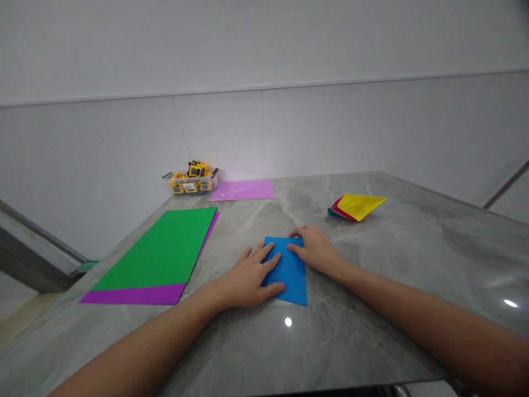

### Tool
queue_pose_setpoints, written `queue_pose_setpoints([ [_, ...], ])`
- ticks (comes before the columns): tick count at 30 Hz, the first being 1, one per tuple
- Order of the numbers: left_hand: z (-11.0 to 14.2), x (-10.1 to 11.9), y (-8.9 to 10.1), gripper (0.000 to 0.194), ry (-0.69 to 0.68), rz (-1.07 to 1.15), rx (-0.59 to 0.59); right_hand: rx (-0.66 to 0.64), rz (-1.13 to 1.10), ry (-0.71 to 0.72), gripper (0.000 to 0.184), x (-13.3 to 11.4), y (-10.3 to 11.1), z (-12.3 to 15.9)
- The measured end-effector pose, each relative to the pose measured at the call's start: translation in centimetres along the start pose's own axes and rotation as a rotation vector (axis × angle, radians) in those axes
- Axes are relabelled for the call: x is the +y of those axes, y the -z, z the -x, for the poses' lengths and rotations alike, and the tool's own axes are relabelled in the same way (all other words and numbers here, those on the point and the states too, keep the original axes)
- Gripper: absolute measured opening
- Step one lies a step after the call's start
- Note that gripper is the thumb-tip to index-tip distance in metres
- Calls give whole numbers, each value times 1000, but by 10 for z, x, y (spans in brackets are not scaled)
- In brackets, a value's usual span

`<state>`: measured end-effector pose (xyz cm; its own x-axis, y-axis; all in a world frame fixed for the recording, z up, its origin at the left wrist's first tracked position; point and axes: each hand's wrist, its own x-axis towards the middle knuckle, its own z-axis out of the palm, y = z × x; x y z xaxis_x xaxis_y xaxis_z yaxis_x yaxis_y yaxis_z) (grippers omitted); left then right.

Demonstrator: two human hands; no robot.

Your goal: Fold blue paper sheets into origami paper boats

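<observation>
Resting on the blue rectangular paper (294,278), the left hand (248,278), grip apart, could skew it if the right hand (317,249) at its one o'clock corner, grip unclear, slips.

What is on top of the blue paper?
The left hand spreads its fingers over the blue paper; the right hand is at its upper right corner. The paper beneath the fingers is covered.

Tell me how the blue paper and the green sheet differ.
The blue paper is small; the green sheet is much larger. The left hand and right hand touch the blue paper, while the green sheet lies untouched on a purple sheet. Both are plain-coloured with straight edges.
</observation>
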<state>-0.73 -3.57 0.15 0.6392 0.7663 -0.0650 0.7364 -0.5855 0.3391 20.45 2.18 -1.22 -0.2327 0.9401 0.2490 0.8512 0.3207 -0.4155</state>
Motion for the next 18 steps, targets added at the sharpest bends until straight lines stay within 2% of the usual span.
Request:
queue_pose_setpoints([
  [4, 0, -1, -1, 74, -13, -13, 5, 71, -267, -34, 38, -5, 0, 1],
  [8, 0, -1, -1, 75, -8, -1, 27, 68, -584, -55, 56, -6, -6, 3],
  [11, -1, -1, -3, 79, 49, 88, 87, 82, -692, -60, 49, -4, -7, 2],
  [14, -6, -4, -5, 84, 145, 287, 287, 132, -728, -57, 38, -3, -5, 1],
  [16, -11, -7, -6, 81, 191, 518, 416, 170, -736, -41, 35, -4, -2, 1],
  [18, -15, -10, -5, 71, 211, 800, 430, 189, -757, -21, 33, -5, 0, 2],
])
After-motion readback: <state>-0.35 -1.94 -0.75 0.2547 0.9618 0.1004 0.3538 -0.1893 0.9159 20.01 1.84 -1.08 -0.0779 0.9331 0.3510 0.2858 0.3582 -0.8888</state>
